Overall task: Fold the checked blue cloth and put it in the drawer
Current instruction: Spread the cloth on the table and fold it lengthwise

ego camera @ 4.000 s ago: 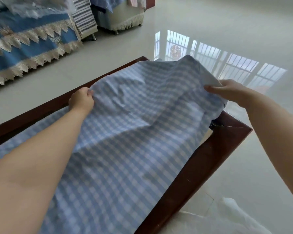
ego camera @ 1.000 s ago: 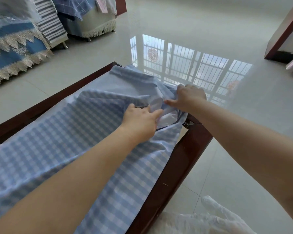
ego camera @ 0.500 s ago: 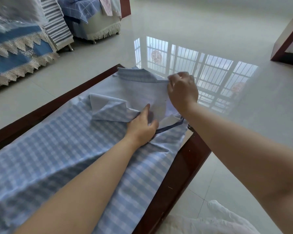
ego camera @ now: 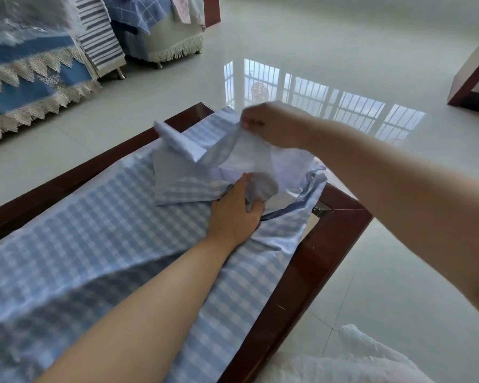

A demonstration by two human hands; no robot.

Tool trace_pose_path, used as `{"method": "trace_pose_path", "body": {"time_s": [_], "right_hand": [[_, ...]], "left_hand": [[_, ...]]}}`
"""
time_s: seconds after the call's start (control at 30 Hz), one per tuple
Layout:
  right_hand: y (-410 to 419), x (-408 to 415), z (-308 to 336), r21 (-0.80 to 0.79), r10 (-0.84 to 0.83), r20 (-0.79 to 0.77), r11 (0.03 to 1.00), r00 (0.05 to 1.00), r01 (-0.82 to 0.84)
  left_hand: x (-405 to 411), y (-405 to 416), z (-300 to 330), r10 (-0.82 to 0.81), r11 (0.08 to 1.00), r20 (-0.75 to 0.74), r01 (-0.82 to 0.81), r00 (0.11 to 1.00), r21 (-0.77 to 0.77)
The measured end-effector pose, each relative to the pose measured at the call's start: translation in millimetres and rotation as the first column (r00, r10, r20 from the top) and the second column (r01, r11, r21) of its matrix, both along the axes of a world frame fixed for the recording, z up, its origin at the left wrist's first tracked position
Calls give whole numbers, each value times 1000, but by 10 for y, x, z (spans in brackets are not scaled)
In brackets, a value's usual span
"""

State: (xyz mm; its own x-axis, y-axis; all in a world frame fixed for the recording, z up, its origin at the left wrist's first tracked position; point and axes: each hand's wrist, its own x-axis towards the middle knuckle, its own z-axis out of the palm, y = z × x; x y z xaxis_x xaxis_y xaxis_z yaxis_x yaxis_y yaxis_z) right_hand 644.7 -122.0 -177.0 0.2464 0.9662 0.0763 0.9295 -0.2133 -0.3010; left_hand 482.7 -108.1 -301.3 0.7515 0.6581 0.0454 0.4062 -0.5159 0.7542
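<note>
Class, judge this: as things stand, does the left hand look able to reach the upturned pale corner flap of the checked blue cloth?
Probably yes: the left hand rests on the checked blue cloth beside the flap, with nothing between.

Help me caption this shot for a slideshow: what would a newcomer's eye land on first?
First, the checked blue cloth spread along the dark wooden table, bunched at its far end. There the right hand lifts a pinched fold while the left hand grips the cloth below it. Behind, the glossy floor mirrors a barred window.
</note>
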Motion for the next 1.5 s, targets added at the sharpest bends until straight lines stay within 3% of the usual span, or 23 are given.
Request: {"method": "trace_pose_path", "body": {"time_s": [0.07, 0.13, 0.2, 0.27, 0.3, 0.37, 0.47, 0.57, 0.67, 0.73, 0.77, 0.87, 0.93, 1.03, 1.1, 1.17, 1.23, 1.3, 1.33, 1.37, 1.4, 1.43, 1.5], "right_hand": [[4, 190, 120, -219, -25, 79, 975, 997, 42], [-93, 595, 96, -223, -265, 86, 935, 960, 278], [-287, 908, -163, -255, -530, 14, 818, 848, 516], [-420, 989, -535, -375, -621, 43, 716, 782, 589], [-434, 990, -687, -419, -634, 88, 676, 768, 606], [-348, 950, -795, -359, -654, 197, 645, 730, 675], [-60, 825, -600, -168, -542, 199, 802, 817, 573], [266, 706, -545, -209, -378, 91, 897, 921, 389], [386, 683, -671, -434, -437, 185, 767, 880, 472], [304, 731, -689, -439, -503, 267, 696, 822, 569], [253, 770, -673, -402, -526, 252, 706, 812, 583], [16, 962, -588, -284, -551, 76, 787, 831, 548], [-236, 1069, -474, -297, -555, -146, 814, 819, 499], [-636, 1209, -378, -395, -489, -604, 870, 630, 296], [-852, 1289, -441, -370, -429, -715, 902, 553, 221], [-976, 1262, -557, -316, -432, -601, 901, 672, 297], [-997, 1112, -634, -209, -452, -322, 891, 832, 403], [-943, 887, -609, -39, -451, -81, 893, 889, 449], [-902, 777, -530, 48, -418, -68, 906, 906, 421], [-867, 694, -405, 117, -353, -180, 919, 918, 376], [-832, 648, -259, 155, -252, -374, 932, 892, 328], [-813, 627, -101, 169, -142, -578, 943, 804, 288], [-798, 750, 71, 171, -28, -840, 934, 542, 314]], "left_hand": [[-4, -2, -12, -5, 1000, -2, 5, 1000, -1], [3, 16, -15, -1, 1000, -22, 1, 1000, -16], [7, 30, -29, -1, 999, -36, 2, 999, 41], [5, 33, -50, 0, 998, -10, 1, 1000, 64], [5, 33, -68, -2, 998, 5, 2, 1000, 61], [8, 34, -104, -5, 998, 25, 3, 1000, 61], [25, 34, -144, -13, 995, 42, 9, 999, 95], [34, 46, -158, -6, 993, 47, 0, 999, 122], [30, 48, -166, -12, 991, 55, 4, 998, 132], [34, 47, -176, -12, 989, 62, 3, 998, 145], [35, 49, -182, -10, 988, 66, 0, 998, 152], [37, 44, -198, -11, 984, 99, -7, 995, 177], [14, 34, -210, -37, 967, 133, 1, 990, 254], [-19, -9, -205, -102, 885, 134, 28, 986, 464], [-51, -73, -211, -134, 794, 120, 35, 984, 606], [-69, -121, -218, -133, 687, 114, 9, 985, 726], [-58, -161, -148, -165, 583, 132, -11, 977, 813], [36, -155, 69, -202, 519, 145, -20, 968, 855], [117, -129, 231, -215, 514, 152, -20, 965, 858], [215, -85, 409, -235, 527, 164, -16, 958, 850], [315, -38, 602, -262, 562, 178, -1, 949, 827], [417, 24, 795, -295, 621, 190, 36, 936, 783], [570, 160, 1134, -360, 744, 221, 136, 906, 654]]}}
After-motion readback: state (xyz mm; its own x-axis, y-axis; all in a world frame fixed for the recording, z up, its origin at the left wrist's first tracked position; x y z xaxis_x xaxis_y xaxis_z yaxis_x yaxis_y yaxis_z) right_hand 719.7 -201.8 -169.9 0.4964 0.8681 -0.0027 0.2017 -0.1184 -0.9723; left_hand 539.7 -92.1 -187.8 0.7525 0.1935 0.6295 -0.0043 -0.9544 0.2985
